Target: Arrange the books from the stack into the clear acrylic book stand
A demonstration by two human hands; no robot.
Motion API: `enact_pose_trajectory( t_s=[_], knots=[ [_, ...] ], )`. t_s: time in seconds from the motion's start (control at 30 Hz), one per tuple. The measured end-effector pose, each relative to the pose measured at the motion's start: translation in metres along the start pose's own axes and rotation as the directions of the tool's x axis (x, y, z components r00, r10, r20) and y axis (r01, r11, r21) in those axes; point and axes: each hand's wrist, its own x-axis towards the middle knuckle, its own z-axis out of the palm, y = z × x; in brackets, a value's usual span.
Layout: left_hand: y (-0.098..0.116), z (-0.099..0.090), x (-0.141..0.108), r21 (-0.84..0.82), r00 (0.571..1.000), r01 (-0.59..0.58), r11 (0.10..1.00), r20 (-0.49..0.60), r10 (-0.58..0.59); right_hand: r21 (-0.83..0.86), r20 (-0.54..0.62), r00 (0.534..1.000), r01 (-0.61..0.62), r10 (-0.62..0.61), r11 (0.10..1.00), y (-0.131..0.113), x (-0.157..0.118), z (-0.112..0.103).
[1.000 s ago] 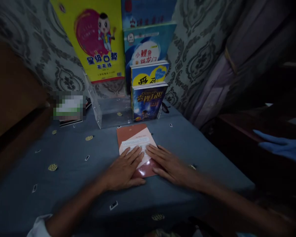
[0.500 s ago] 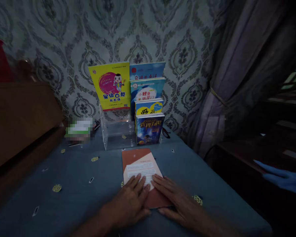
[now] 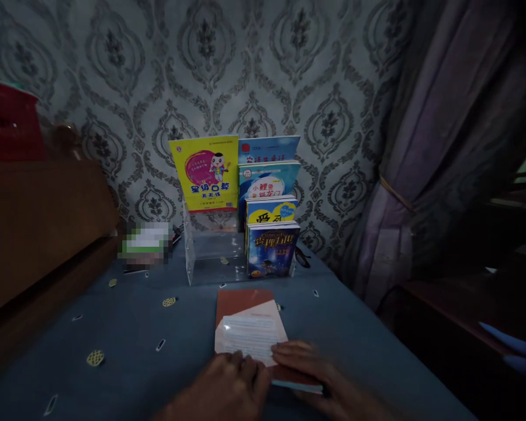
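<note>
A reddish-brown book (image 3: 245, 299) with a pale, text-covered panel lies on the blue cloth in front of me. My left hand (image 3: 228, 386) is at its near left edge, fingers curled over the cover and somewhat blurred. At the near right side, my right hand (image 3: 309, 365) has its fingers on top of the book and its thumb below the edge. The page edges show at the near right corner, which looks slightly raised. Beyond the book stands a clear acrylic rack (image 3: 190, 251) holding a yellow workbook (image 3: 205, 175) and, on the right, a dark blue book (image 3: 272, 251) in front.
Behind the dark blue book stand a yellow-and-blue book (image 3: 263, 210) and light blue books (image 3: 269, 178). A blurred-out stack (image 3: 146, 242) lies left of the rack. Dark glasses (image 3: 302, 257) are at its right. A wooden headboard (image 3: 44, 222) borders the left, a curtain (image 3: 394, 222) the right.
The view has tilted up a little. My hands, flat on the book before, are now at its near edge and corner, fingers bent, and the book's near page edges have come into sight.
</note>
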Motion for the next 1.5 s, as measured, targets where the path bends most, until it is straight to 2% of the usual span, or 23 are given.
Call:
enact_pose_trajectory(
  t_s=[0.07, 0.13, 0.2, 0.27, 0.33, 0.43, 0.5, 0.57, 0.63, 0.7, 0.8, 0.93, 1.0, 1.07, 1.2, 1.27, 1.3, 1.33, 1.43, 1.5],
  knots=[
    [-0.010, -0.020, 0.001, -0.030, 0.998, 0.055, 0.998, -0.006, -0.056, 0.107, -0.037, 0.999, -0.018, 0.022, 0.994, 0.005, 0.013, -0.002],
    [-0.023, -0.036, 0.002, -0.043, 0.989, 0.126, 0.991, -0.075, -0.129, 0.172, -0.088, 0.995, -0.027, 0.043, 0.985, 0.009, 0.027, -0.005],
    [-0.041, -0.047, 0.004, -0.073, 0.962, 0.168, 0.983, -0.204, -0.179, 0.200, -0.137, 0.987, -0.061, 0.089, 0.978, 0.011, 0.045, -0.009],
    [-0.062, -0.052, 0.007, -0.134, 0.910, 0.164, 0.977, -0.362, -0.202, 0.227, -0.160, 0.971, -0.137, 0.176, 0.964, 0.009, 0.064, -0.014],
    [-0.083, -0.053, 0.011, -0.216, 0.817, 0.154, 0.964, -0.522, -0.247, 0.271, -0.191, 0.957, -0.163, 0.219, 0.949, 0.005, 0.083, -0.018],
    [-0.108, -0.049, 0.016, -0.423, 0.625, 0.130, 0.897, -0.667, -0.406, 0.340, -0.236, 0.948, -0.126, 0.214, 0.932, -0.001, 0.107, -0.021],
    [-0.117, -0.043, 0.020, -0.588, 0.505, 0.084, 0.804, -0.671, -0.543, 0.368, -0.264, 0.941, -0.105, 0.212, 0.924, -0.002, 0.118, -0.019],
    [-0.121, -0.035, 0.022, -0.711, 0.409, -0.005, 0.703, -0.643, -0.648, 0.376, -0.298, 0.932, -0.086, 0.209, 0.923, 0.000, 0.125, -0.017],
    [-0.121, -0.026, 0.024, -0.772, 0.339, -0.118, 0.625, -0.623, -0.705, 0.372, -0.327, 0.922, -0.074, 0.206, 0.925, 0.003, 0.131, -0.014],
    [-0.121, -0.019, 0.024, -0.788, 0.298, -0.218, 0.576, -0.615, -0.730, 0.365, -0.348, 0.915, -0.070, 0.205, 0.929, 0.006, 0.135, -0.011],
    [-0.122, -0.014, 0.024, -0.789, 0.264, -0.319, 0.526, -0.607, -0.750, 0.372, -0.370, 0.906, -0.061, 0.208, 0.926, 0.006, 0.140, -0.009],
    [-0.126, -0.006, 0.025, -0.800, 0.237, -0.390, 0.456, -0.566, -0.790, 0.401, -0.380, 0.898, -0.056, 0.222, 0.914, 0.005, 0.145, -0.004],
    [-0.128, 0.003, 0.025, -0.836, 0.277, -0.379, 0.398, -0.512, -0.813, 0.407, -0.382, 0.896, -0.058, 0.228, 0.911, 0.006, 0.146, -0.001],
    [-0.129, 0.015, 0.023, -0.889, 0.335, -0.293, 0.353, -0.441, -0.833, 0.409, -0.389, 0.893, -0.054, 0.227, 0.911, 0.008, 0.148, 0.002],
    [-0.133, 0.038, 0.019, -0.943, 0.413, -0.060, 0.328, -0.322, -0.852, 0.408, -0.403, 0.886, -0.049, 0.228, 0.912, 0.009, 0.149, 0.006],
    [-0.135, 0.047, 0.018, -0.948, 0.455, -0.013, 0.317, -0.288, -0.842, 0.405, -0.388, 0.891, -0.064, 0.235, 0.912, 0.007, 0.147, 0.008],
    [-0.136, 0.050, 0.018, -0.952, 0.462, -0.005, 0.305, -0.273, -0.844, 0.403, -0.377, 0.894, -0.077, 0.242, 0.912, 0.006, 0.146, 0.009],
    [-0.137, 0.053, 0.018, -0.957, 0.452, -0.001, 0.289, -0.258, -0.854, 0.400, -0.365, 0.898, -0.088, 0.247, 0.912, 0.006, 0.144, 0.010],
    [-0.139, 0.062, 0.019, -0.974, 0.384, 0.015, 0.227, -0.204, -0.901, 0.382, -0.327, 0.912, -0.114, 0.249, 0.917, 0.005, 0.138, 0.015],
    [-0.139, 0.067, 0.019, -0.979, 0.368, 0.032, 0.200, -0.175, -0.913, 0.365, -0.309, 0.919, -0.122, 0.243, 0.923, 0.006, 0.134, 0.018]
  ],
)
